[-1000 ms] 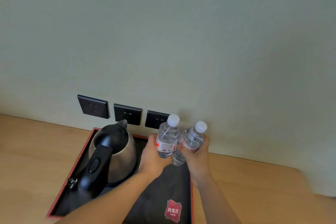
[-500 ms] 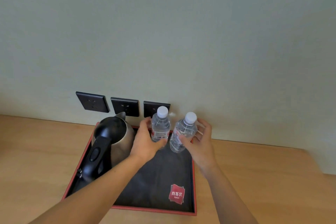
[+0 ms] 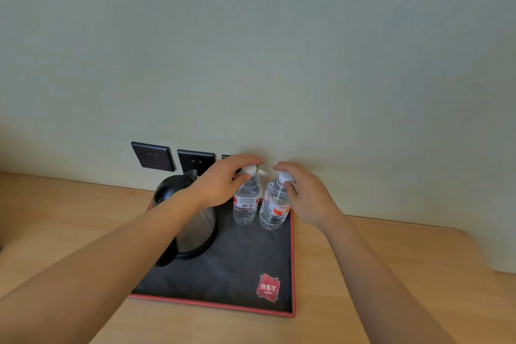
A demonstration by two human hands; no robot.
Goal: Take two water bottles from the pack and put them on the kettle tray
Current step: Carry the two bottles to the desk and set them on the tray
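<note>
Two clear water bottles with white caps stand upright side by side at the back right of the kettle tray (image 3: 292, 265), a black tray with a red rim. My left hand (image 3: 223, 181) arches over the cap of the left bottle (image 3: 245, 205), fingers loosely curved, fingertips at the cap. My right hand (image 3: 308, 195) hovers beside the right bottle (image 3: 273, 211), thumb by its cap, fingers apart. Neither hand wraps a bottle's body. The pack is out of view.
A steel kettle (image 3: 195, 220) with a black lid stands on the tray's left half, partly hidden by my left forearm. Black wall sockets (image 3: 153, 156) sit just behind the tray. A wooden desk (image 3: 391, 274) extends on both sides.
The bottles went from held in the air to standing on the tray. My hands let go of the bodies and rose to the caps.
</note>
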